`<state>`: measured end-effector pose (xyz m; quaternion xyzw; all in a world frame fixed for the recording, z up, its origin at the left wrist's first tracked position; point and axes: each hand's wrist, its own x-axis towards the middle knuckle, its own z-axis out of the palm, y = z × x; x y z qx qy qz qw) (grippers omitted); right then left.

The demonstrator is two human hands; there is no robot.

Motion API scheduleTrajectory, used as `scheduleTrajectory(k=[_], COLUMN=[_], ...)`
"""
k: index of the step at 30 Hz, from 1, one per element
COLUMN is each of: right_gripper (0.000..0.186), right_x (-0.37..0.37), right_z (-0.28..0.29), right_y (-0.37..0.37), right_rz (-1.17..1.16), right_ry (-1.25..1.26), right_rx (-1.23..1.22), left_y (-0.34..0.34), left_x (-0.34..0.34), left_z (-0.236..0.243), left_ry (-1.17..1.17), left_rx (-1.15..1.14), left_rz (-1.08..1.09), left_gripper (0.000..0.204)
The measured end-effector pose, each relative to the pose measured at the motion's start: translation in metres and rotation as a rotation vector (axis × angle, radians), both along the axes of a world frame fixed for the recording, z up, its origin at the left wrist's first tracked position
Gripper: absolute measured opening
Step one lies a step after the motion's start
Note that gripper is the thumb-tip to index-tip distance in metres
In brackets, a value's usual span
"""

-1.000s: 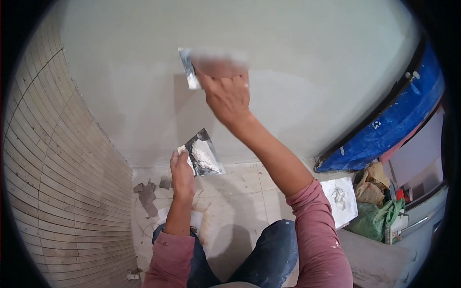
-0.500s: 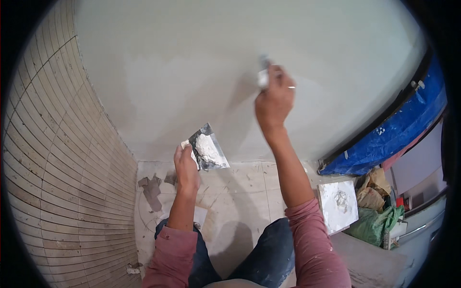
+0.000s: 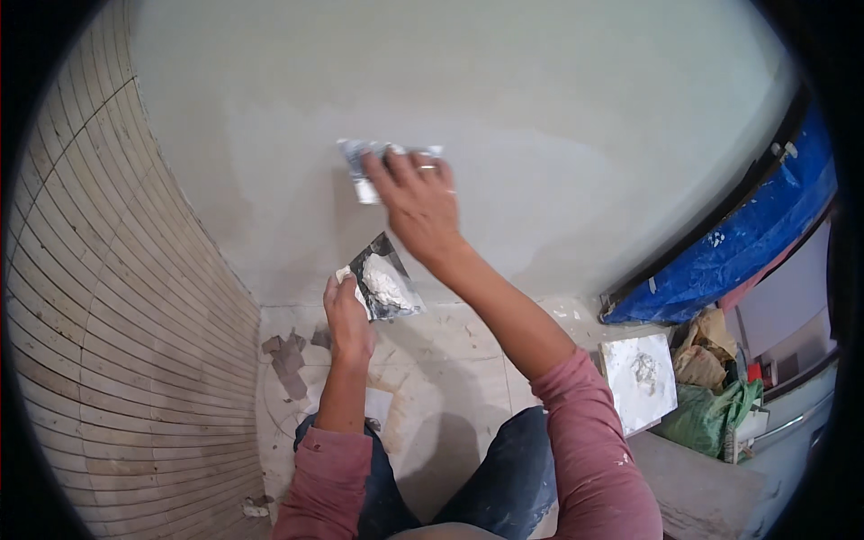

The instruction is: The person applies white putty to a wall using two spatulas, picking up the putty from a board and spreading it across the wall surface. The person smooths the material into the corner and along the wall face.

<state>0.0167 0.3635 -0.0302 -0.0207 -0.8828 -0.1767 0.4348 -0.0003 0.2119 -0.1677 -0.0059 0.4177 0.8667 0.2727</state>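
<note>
My left hand (image 3: 347, 317) is closed on the handle of a wide metal putty knife (image 3: 382, 248), low in front of the wall. A lump of white putty (image 3: 387, 281) rests on its blade. Higher up, my right hand (image 3: 421, 205) holds a second putty knife (image 3: 354, 160), its broad blade against the pale wall (image 3: 540, 108). Fingers are laid over the back of that blade, and its handle is hidden beneath the hand. Damp-looking, slightly differently shaded patches show on the wall around it.
A ribbed tile wall (image 3: 162, 342) rises on the left. On the right are a blue plastic sheet (image 3: 720, 247), a white-smeared board (image 3: 638, 382) and a green sack (image 3: 711, 418). Brown scraps (image 3: 288, 364) lie on the tiled floor (image 3: 477, 355).
My right hand has swept left and slightly down across the wall with its putty knife, turning the blade flatter. My left hand with the loaded putty knife has barely moved.
</note>
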Motion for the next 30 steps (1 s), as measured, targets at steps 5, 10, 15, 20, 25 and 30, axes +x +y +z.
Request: scheduleTrajectory(k=[5, 10, 15, 20, 25, 30], right_gripper=[0.061, 0.036, 0.041, 0.031, 0.041, 0.047], right_x=[0.073, 0.146, 0.2, 0.226, 0.244, 0.276], right_z=[0.051, 0.042, -0.059, -0.091, -0.08, -0.072], right_y=[0.072, 0.144, 0.108, 0.018, -0.013, 0.011], right_rz=[-0.218, -0.251, -0.248, 0.246, 0.586, 0.44], right_ry=[0.433, 0.675, 0.524, 0.337, -0.054, -0.156], right_rx=[-0.144, -0.324, -1.24, -1.073, -0.439, -0.477], left_y=[0.003, 0.009, 0.009, 0.041, 0.056, 0.058], left_x=[0.002, -0.002, 0.003, 0.063, 0.102, 0.13], left_z=[0.004, -0.004, 0.008, 0.0, -0.045, -0.004], left_ry=[0.064, 0.009, -0.012, -0.126, -0.094, -0.209], left_rx=[0.002, -0.027, -0.043, 0.053, 0.21, 0.311], left_rz=[-0.014, 0.009, -0.086, -0.181, -0.541, -0.552], left_gripper=[0.057, 0.049, 0.029, 0.023, 0.048, 0.042])
